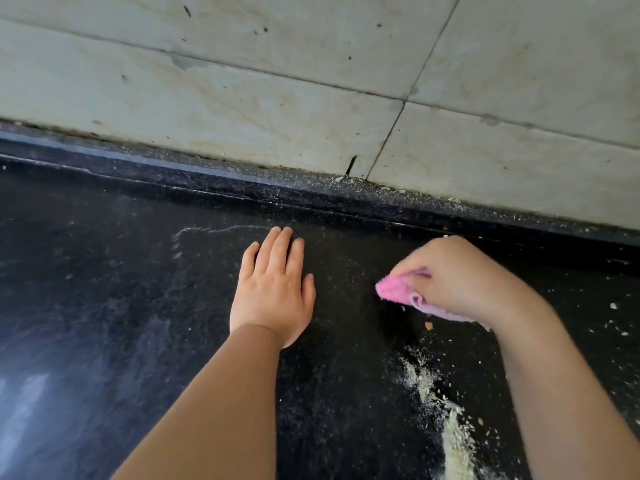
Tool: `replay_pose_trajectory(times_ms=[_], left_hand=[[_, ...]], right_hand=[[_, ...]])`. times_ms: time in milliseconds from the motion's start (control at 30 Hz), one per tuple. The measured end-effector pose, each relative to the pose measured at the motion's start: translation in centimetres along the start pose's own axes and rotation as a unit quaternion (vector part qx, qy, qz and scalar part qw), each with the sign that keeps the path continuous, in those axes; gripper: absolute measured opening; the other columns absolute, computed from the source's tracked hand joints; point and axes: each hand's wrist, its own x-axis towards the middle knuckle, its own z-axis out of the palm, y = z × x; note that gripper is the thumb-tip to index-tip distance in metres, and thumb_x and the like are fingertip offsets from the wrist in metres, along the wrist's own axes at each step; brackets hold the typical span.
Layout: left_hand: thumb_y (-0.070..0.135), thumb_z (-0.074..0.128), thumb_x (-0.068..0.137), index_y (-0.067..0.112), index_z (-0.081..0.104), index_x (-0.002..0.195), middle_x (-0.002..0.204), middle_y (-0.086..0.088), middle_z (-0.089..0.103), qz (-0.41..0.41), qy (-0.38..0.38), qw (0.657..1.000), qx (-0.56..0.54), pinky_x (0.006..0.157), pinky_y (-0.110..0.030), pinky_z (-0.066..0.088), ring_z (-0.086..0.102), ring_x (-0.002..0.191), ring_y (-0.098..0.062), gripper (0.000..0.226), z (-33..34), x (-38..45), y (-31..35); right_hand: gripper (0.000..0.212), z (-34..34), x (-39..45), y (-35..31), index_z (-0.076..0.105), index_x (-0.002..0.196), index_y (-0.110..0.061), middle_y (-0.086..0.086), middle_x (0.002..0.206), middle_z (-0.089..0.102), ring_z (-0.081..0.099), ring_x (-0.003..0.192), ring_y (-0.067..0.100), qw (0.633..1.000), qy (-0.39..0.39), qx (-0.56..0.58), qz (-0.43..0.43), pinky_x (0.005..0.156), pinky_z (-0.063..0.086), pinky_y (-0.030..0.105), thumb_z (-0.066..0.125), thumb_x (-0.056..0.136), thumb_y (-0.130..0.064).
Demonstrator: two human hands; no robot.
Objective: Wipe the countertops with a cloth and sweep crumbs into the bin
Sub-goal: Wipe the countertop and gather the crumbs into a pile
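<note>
A black speckled countertop (104, 306) fills the lower view. My left hand (273, 289) lies flat on it with straight fingers, palm down. To its right my right hand (460, 278) grips a bunched pink cloth (398, 289) that pokes out from under the fingers and touches the counter. A pale line of crumbs (450, 427) runs from just below the cloth toward the bottom edge, between my forearms. No bin is in view.
A raised black ledge (277, 188) dusted with fine crumbs runs along the back of the counter. Behind it stands a stained, pale tiled wall (242, 81). Scattered crumbs (613, 306) lie on the counter at the far right.
</note>
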Motion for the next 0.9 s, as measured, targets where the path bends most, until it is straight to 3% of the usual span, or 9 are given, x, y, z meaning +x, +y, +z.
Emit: replay_pose_trajectory(times_ms=[100,200,267,400,500,567,633,767,900], left_hand=[[0.04,0.008,0.085,0.008,0.025,0.142,0.151,-0.011,0.021,-0.005,0.004,1.0,0.01,0.113,-0.036,0.003,0.012,0.141,-0.023,0.068,0.2,0.1,-0.2],[0.034,0.026,0.084,-0.002,0.055,0.12,0.127,-0.021,0.053,0.006,0.031,0.999,-0.005,0.101,-0.038,0.018,0.047,0.122,-0.034,0.059,0.5,0.2,-0.3],[0.031,0.03,0.083,-0.004,0.057,0.115,0.122,-0.022,0.057,0.016,0.031,0.999,-0.002,0.098,-0.039,0.018,0.052,0.117,-0.036,0.056,0.5,0.2,-0.3],[0.034,0.026,0.087,0.0,0.044,0.131,0.14,-0.017,0.041,0.003,0.021,1.0,-0.019,0.106,-0.036,0.008,0.033,0.133,-0.031,0.058,0.0,0.0,0.0],[0.035,0.02,0.096,0.009,0.019,0.144,0.153,-0.008,0.013,0.003,0.027,1.0,-0.007,0.112,-0.034,-0.003,0.003,0.141,-0.021,0.055,0.3,-0.1,-0.1],[0.035,0.021,0.096,0.012,0.012,0.146,0.154,-0.005,0.006,0.002,0.021,1.0,-0.002,0.112,-0.033,-0.006,-0.003,0.141,-0.018,0.056,0.3,-0.1,0.0],[0.035,0.022,0.095,0.012,0.012,0.145,0.154,-0.005,0.006,-0.004,0.023,1.0,-0.009,0.112,-0.033,-0.006,-0.003,0.141,-0.018,0.056,0.1,-0.1,0.0],[0.033,0.024,0.095,0.011,0.016,0.145,0.153,-0.006,0.01,-0.007,0.024,0.999,-0.019,0.112,-0.033,-0.004,-0.001,0.141,-0.018,0.055,0.1,-0.1,0.2],[0.031,0.028,0.096,0.007,0.026,0.142,0.151,-0.01,0.02,-0.008,0.039,0.999,-0.033,0.112,-0.034,-0.001,0.008,0.141,-0.022,0.052,0.2,-0.1,0.3]], right_hand=[[0.028,-0.2,0.2,-0.7,0.071,0.098,-0.015,-0.008,0.088,0.071,0.052,0.057,-0.011,0.981,0.18,0.053,-0.049,0.078,0.03,-0.006,0.048,0.087,-0.002],[0.033,2.2,3.0,-2.1,0.066,0.108,-0.008,-0.004,0.109,0.065,0.059,0.101,0.013,0.955,0.274,0.055,-0.097,0.085,0.023,0.002,0.051,0.083,0.007],[0.032,3.8,4.0,-1.8,0.065,0.109,-0.005,0.007,0.115,0.064,0.056,0.108,0.024,0.963,0.232,0.005,-0.134,0.094,0.026,0.02,0.051,0.082,0.008],[0.03,2.6,1.0,1.2,0.073,0.087,-0.019,-0.004,0.085,0.068,0.058,0.083,0.0,0.992,0.004,0.012,-0.123,0.107,0.016,0.013,0.044,0.091,-0.011],[0.038,0.7,-2.0,3.2,0.07,0.068,-0.044,-0.021,0.087,0.07,0.066,0.088,0.021,0.987,-0.119,0.083,-0.063,0.097,0.044,0.044,0.058,0.084,-0.011],[0.044,0.0,-2.8,3.7,0.066,0.065,-0.047,-0.04,0.077,0.062,0.066,0.074,0.01,0.989,-0.034,0.125,-0.069,0.075,0.055,0.04,0.061,0.082,-0.007],[0.04,0.2,-2.4,4.2,0.067,0.076,-0.041,-0.039,0.076,0.061,0.066,0.074,0.019,0.977,0.099,0.179,-0.055,0.075,0.053,0.042,0.057,0.084,-0.003],[0.03,2.6,-0.2,5.4,0.069,0.101,-0.007,0.001,0.104,0.067,0.058,0.098,0.018,0.932,0.347,0.1,0.006,0.098,0.027,0.022,0.052,0.083,0.009],[0.031,4.8,0.8,5.9,0.069,0.092,0.004,0.019,0.093,0.07,0.062,0.084,0.036,0.897,0.439,0.032,0.028,0.087,0.04,0.042,0.054,0.066,0.015]])
